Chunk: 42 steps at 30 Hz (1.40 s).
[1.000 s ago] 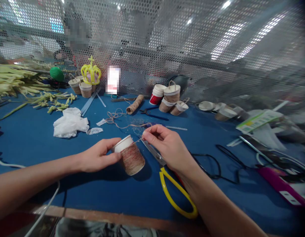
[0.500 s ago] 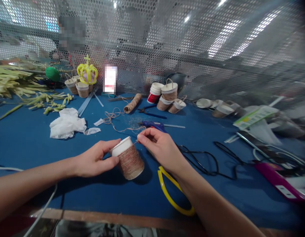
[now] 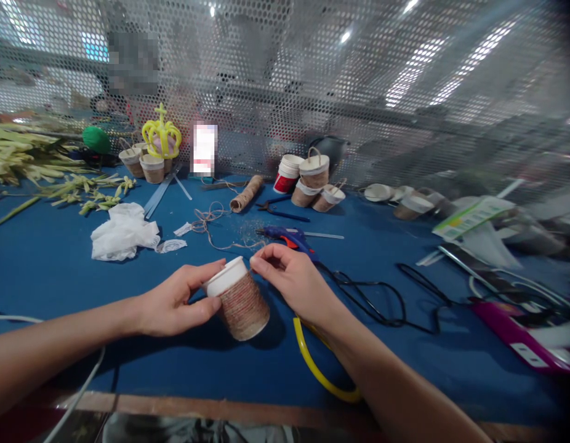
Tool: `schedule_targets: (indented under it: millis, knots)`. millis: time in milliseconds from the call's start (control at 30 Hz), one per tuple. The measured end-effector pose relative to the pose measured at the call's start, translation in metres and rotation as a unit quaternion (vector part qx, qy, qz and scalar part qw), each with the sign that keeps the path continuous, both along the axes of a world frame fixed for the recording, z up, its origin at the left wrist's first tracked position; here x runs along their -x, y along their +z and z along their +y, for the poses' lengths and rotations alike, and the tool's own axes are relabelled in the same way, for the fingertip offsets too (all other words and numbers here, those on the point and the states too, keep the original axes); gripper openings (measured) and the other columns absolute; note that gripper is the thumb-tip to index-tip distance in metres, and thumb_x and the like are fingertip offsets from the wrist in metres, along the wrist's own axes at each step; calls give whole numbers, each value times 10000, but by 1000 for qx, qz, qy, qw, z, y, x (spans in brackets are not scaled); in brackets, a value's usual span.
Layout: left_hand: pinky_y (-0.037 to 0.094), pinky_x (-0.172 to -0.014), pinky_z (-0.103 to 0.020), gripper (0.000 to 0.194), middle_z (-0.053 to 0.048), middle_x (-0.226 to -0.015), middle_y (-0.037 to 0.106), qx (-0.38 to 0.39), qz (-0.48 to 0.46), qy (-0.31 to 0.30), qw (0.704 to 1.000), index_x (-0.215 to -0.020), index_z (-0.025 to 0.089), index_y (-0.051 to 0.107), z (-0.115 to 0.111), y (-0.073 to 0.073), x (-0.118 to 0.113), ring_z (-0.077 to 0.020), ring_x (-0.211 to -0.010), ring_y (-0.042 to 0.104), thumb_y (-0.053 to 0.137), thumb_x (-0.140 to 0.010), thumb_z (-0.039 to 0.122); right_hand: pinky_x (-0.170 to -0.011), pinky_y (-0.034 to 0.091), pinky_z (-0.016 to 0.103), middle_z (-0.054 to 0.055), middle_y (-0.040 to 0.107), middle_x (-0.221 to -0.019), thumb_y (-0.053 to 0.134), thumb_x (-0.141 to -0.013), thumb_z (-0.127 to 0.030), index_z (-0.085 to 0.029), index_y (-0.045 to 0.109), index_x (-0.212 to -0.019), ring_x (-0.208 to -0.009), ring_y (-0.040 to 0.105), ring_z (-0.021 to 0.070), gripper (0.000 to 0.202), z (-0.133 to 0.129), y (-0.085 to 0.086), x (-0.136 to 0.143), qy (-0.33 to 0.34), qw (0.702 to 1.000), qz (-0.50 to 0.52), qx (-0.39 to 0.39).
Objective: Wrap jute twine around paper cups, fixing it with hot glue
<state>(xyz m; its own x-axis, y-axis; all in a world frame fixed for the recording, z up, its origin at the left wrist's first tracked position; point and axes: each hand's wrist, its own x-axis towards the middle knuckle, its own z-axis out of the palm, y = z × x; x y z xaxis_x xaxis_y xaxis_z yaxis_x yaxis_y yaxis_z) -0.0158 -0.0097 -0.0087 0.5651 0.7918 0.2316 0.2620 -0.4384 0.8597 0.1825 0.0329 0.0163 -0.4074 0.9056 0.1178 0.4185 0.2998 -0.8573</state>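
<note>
While inside table edge (image 3: 188, 407), left grip (image 3: 176, 303) around cup (image 3: 244, 306), right grip (image 3: 292, 277) tight on twine (image 3: 239, 247)

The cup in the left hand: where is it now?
In the head view, the cup is tilted, just left of centre in the lower half, between the left hand and the right hand, with the blue glue gun farther back.

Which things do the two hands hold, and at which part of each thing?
The left hand holds the twine-wrapped paper cup near its white rim. The right hand appears to pinch the twine close to the cup's mouth.
</note>
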Motion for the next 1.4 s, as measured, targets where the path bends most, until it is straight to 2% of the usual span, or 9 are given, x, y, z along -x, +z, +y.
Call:
schedule_targets:
  millis: [233, 600, 700, 767, 833, 967, 1133, 1267, 1400]
  knots:
    - [439, -700, -241, 195, -35, -794, 542, -11, -7, -2, 1000, -902, 131, 535, -2, 2, -1, -134, -709, 490, 413, -818, 257, -592, 417, 252, 0, 547, -667, 531, -765, -310, -155, 547, -717, -625, 491, 120, 164, -2, -2, 2, 7, 1000, 18, 25]
    - [440, -695, -243, 216, -38, -784, 545, -8, -14, 7, 1000, -885, 124, 545, -2, 3, -2, -143, -730, 492, 404, -819, 274, -599, 416, 255, -7, 537, -658, 522, -777, -312, -164, 540, -707, -623, 487, 119, 164, -2, -3, 4, 11, 1000, 15, 25]
    - [439, -724, -246, 229, -42, -822, 555, -7, -20, 15, 1000, -935, 127, 545, -1, 5, -3, -155, -782, 498, 411, -819, 272, -619, 419, 269, 8, 552, -689, 479, -808, -366, -161, 546, -738, -647, 492, 128, 226, -2, -6, 3, 3, 999, 15, 35]
    - [436, -736, -248, 235, -41, -850, 556, -3, -23, 32, 999, -973, 128, 535, 0, 5, -3, -150, -788, 500, 410, -824, 259, -652, 427, 285, 34, 579, -755, 428, -829, -430, -152, 554, -802, -701, 520, 143, 306, -2, -9, 2, 19, 996, 39, 77]
    - [435, -708, -239, 218, -33, -835, 550, 8, -28, 55, 998, -962, 128, 527, 2, 4, -4, -136, -755, 497, 405, -829, 250, -715, 433, 299, 63, 603, -853, 401, -836, -469, -143, 555, -902, -796, 550, 159, 366, -2, -9, 2, 66, 985, 80, 138]
    - [418, -666, -229, 161, -20, -784, 533, 46, -55, 68, 995, -875, 122, 517, 6, 6, -4, -124, -713, 485, 458, -797, 249, -774, 432, 288, 83, 603, -1023, 537, -787, -406, -145, 511, -1066, -906, 567, 165, 384, -3, -8, 3, 145, 956, 121, 226]
    - [412, -655, -233, 157, -14, -754, 537, 119, -113, 37, 986, -843, 119, 511, 9, 11, -1, -118, -689, 498, 477, -771, 255, -769, 436, 291, 93, 606, -1059, 571, -771, -379, -138, 530, -1058, -882, 583, 161, 377, -2, -8, 4, 125, 955, 133, 234]
    - [425, -694, -267, 136, -23, -752, 565, 159, -142, 46, 976, -783, 123, 510, 10, 9, -2, -135, -715, 535, 487, -764, 256, -768, 435, 292, 83, 621, -1029, 573, -769, -381, -141, 547, -1040, -882, 584, 165, 363, -1, -9, 4, 116, 963, 113, 218]
    - [426, -651, -249, 155, -16, -711, 563, 169, -134, 65, 974, -768, 113, 525, 11, 7, -3, -124, -666, 529, 509, -748, 265, -770, 436, 299, 84, 622, -1030, 578, -765, -379, -135, 545, -1045, -887, 581, 171, 373, -1, -10, 4, 114, 964, 109, 214]
